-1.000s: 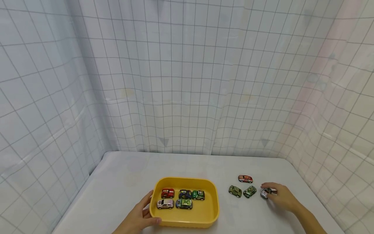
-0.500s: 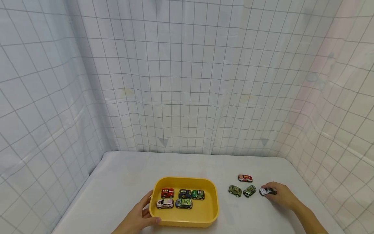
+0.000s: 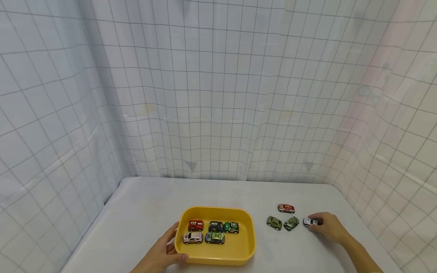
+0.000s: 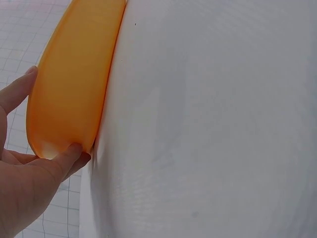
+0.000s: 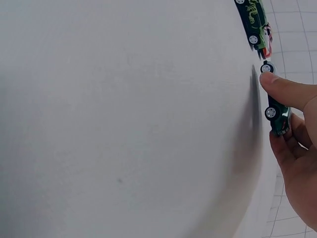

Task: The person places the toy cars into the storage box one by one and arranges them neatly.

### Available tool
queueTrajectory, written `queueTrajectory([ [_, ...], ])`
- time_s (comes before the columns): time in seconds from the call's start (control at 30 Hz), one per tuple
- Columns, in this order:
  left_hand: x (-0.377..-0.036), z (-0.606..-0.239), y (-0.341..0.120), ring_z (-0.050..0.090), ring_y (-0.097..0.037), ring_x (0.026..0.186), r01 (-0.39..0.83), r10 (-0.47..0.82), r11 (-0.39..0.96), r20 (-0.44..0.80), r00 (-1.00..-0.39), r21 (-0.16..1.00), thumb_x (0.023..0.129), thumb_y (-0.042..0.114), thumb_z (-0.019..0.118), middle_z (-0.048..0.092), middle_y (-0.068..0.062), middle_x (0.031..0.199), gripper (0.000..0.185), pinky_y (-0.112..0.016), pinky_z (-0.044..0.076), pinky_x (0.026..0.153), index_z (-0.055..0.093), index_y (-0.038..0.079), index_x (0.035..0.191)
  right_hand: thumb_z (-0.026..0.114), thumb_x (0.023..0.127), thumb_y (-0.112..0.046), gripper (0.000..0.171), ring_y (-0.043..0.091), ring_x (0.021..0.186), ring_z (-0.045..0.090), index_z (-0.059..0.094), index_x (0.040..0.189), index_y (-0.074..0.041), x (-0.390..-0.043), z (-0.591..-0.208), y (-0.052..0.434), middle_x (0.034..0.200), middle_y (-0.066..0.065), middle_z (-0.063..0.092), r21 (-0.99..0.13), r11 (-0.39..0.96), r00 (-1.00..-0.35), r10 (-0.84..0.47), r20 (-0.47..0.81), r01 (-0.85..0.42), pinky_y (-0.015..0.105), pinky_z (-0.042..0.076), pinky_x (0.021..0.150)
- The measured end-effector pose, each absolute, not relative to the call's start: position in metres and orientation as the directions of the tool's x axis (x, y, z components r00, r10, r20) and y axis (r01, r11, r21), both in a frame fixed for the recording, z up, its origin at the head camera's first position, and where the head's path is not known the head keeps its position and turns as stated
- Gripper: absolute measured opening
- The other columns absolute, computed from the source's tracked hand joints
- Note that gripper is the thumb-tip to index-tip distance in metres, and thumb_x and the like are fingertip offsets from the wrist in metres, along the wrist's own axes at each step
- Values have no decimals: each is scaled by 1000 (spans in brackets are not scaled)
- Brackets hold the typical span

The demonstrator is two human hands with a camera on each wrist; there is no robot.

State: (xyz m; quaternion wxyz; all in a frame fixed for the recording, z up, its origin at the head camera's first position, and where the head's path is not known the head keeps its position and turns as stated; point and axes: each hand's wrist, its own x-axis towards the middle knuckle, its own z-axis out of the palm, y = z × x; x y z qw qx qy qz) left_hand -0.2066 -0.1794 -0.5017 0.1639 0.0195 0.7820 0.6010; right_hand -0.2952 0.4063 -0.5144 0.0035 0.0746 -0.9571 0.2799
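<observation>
Pinching a small white toy car (image 3: 310, 222) at the lower right of the head view, the right hand (image 3: 329, 227) has thumb and fingers curled round it; the car sits on the white table (image 3: 143, 212), wheels down as far as can be told. In the right wrist view the thumb lies across the car's side with one wheel (image 5: 270, 113) showing below it (the body colour reads darker there, likely the angle).

Just left of that car stand two camouflage-green cars (image 3: 291, 223) and (image 3: 274, 222), side by side and nearly touching. A red-and-white car (image 3: 286, 208) sits a little above them in the frame, apart from both.

At lower centre is a yellow tray (image 3: 250, 242). The left hand (image 3: 164, 252) grips its near left corner: thumb along the front wall, fingers spread up the left side. The left wrist view confirms a fingertip (image 4: 74, 151) pressed against the tray's outer wall.

Inside the tray, five cars in two rows: red (image 3: 195, 225), dark blue (image 3: 216, 226) and green (image 3: 231, 227) at the back; white (image 3: 192, 237) and green-and-blue (image 3: 214, 237) in front. The tray's right half is bare.

Progress, judged from layout only: five cars in the tray, four on the table, one of those four in hand. Roughly past halfway if the sorting runs table to tray; direction cannot be confirmed from this moment.

Gridded white curtain (image 3: 218, 94) fills the upper frame on all sides.
</observation>
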Motion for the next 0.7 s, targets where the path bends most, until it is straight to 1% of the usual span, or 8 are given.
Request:
queueTrajectory([
  [0.1,-207,-502,-179,46,-53,135,-162,228,286,-231,-946,945,86,27,87,14,-40,161,112,-43,56,98,11,0,165,86,83,-16,39,20,83,50,75,115,3,-295,-511,404,92,1,64,-549,820,-986,-150,70,-163,33,45,69],
  [0.2,-207,-502,-180,47,-53,134,-155,237,280,-224,-945,947,87,27,87,14,-41,161,113,-42,56,98,10,-1,164,86,83,-14,38,20,81,50,76,114,4,-295,-507,402,88,1,63,-556,813,-985,-154,81,-172,31,43,65],
  [0.33,-206,-502,-181,48,-52,134,-148,253,260,-215,-943,954,87,26,87,12,-42,160,113,-41,57,97,9,-2,164,86,83,-15,35,19,84,53,77,112,1,-294,-503,398,95,1,67,-535,825,-983,-157,95,-183,33,47,70],
  [0.43,-206,-502,-181,48,-52,134,-146,257,257,-213,-943,955,88,27,86,12,-42,160,113,-41,57,97,8,-2,164,87,82,-18,33,23,90,60,79,110,-2,-294,-501,394,101,5,72,-508,833,-975,-179,132,-222,39,53,77],
  [0.53,-206,-501,-181,48,-52,134,-143,255,268,-213,-943,953,88,28,86,13,-41,160,113,-41,57,97,8,-2,164,89,81,-21,31,27,97,65,79,107,-6,-293,-498,387,105,6,74,-504,827,-968,-191,164,-249,45,56,83],
  [0.7,-206,-501,-181,47,-52,135,-144,255,265,-214,-943,953,88,29,85,13,-41,160,112,-41,56,98,9,-1,164,88,82,-23,31,26,97,67,79,107,-8,-292,-494,374,105,4,75,-513,805,-954,-233,191,-299,42,57,81],
])
